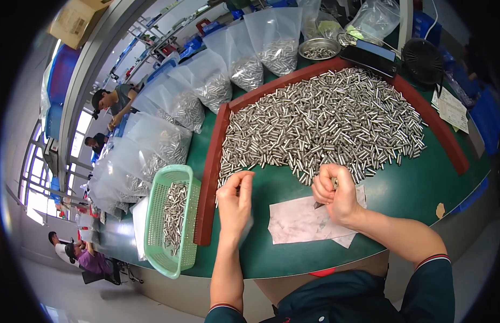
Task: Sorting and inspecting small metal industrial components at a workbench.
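A broad heap of small shiny metal pins (320, 118) covers the green table before me. My left hand (235, 202) is at the heap's near left edge, beside the red-brown rail, its fingers curled in toward the thumb. Whatever lies between those fingers is hidden. Over a stained pale paper sheet (296, 220), my right hand (336, 192) is closed in a fist. A small glint shows within its fingers and a dark tip pokes out beneath, too little to name. Left of the rail, a light green plastic basket (151, 226) holds more pins.
Red-brown rails (208, 199) border the heap at left, back and right. Clear bags of pins (244, 70) line the far left. A metal bowl (319, 49), a phone (368, 60) and a small black fan (422, 59) stand behind. Other people (91, 258) are off to the left.
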### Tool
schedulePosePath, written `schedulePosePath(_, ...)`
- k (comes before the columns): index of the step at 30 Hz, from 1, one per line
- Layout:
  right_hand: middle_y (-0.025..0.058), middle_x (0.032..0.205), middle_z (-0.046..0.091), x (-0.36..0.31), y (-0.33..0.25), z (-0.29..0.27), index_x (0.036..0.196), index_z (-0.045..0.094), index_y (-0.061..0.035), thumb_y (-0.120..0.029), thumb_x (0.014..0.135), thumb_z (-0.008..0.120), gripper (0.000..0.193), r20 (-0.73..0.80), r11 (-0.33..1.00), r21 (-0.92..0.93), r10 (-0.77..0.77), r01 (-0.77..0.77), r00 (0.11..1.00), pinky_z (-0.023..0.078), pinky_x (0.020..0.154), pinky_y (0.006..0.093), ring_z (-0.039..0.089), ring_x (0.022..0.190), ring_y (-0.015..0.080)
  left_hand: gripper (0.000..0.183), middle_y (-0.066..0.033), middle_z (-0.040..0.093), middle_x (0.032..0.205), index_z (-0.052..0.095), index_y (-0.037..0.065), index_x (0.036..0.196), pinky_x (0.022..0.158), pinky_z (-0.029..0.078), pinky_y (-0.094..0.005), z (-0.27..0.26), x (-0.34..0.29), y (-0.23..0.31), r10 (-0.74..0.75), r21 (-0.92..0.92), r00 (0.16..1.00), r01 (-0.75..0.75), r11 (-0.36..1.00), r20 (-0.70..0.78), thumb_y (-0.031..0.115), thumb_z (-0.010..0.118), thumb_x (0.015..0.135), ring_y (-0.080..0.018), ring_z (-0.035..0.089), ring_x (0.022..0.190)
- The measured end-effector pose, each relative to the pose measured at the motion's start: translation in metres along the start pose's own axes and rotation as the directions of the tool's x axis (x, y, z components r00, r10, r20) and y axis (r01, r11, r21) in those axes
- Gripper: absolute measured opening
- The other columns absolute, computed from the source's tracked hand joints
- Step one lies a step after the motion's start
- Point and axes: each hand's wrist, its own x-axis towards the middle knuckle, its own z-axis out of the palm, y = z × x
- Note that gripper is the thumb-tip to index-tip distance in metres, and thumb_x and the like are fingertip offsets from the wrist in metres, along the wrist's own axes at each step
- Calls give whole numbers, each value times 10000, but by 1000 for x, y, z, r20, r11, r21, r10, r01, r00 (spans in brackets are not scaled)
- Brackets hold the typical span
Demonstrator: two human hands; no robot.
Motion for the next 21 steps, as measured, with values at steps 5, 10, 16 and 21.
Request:
schedulePosePath(5, -13, 414, 253, -1, 0, 1, 523, 283, -90, -171, 810, 299, 298, -15, 998, 58, -16, 17, 1000, 148, 359, 227, 178, 370, 67, 109, -154, 591, 737, 591, -12, 855, 573, 443, -328, -75, -8, 19, 92, 482, 932, 95, 871, -350, 49, 511, 812, -279, 571, 618)
schedulePosePath(10, -28, 412, 236, 2, 2, 5, 531, 283, -113, -212, 812, 300, 299, 15, 1000, 4, -5, 5, 1000, 142, 366, 227, 169, 371, 64, 329, -166, 428, 1202, 472, 68, 1140, 887, 318, -448, -119, -29, -11, -82, 724, 926, 342, 599, -369, 94, 513, 815, -307, 432, 1087)
schedulePosePath(16, -22, 409, 240, 1, -4, -2, 527, 283, -105, -188, 790, 308, 277, -16, 1000, 2, -10, 10, 1000, 134, 364, 232, 164, 370, 66, 354, -114, 436, 1196, 501, 71, 1114, 976, 216, -463, -34, 29, 17, 288, 609, 957, -204, 767, -41, 145, 576, 775, -309, 352, 1175)
schedulePosePath(21, -14, 420, 257, -2, -2, 0, 524, 280, -88, -187, 816, 304, 309, 43, 999, 23, -44, 43, 998, 142, 353, 232, 180, 368, 64, 318, -111, 480, 1085, 536, 60, 1040, 905, 301, -394, 62, 114, 7, 410, 76, 892, -429, 900, 190, 282, 528, 812, -273, 432, 1055)
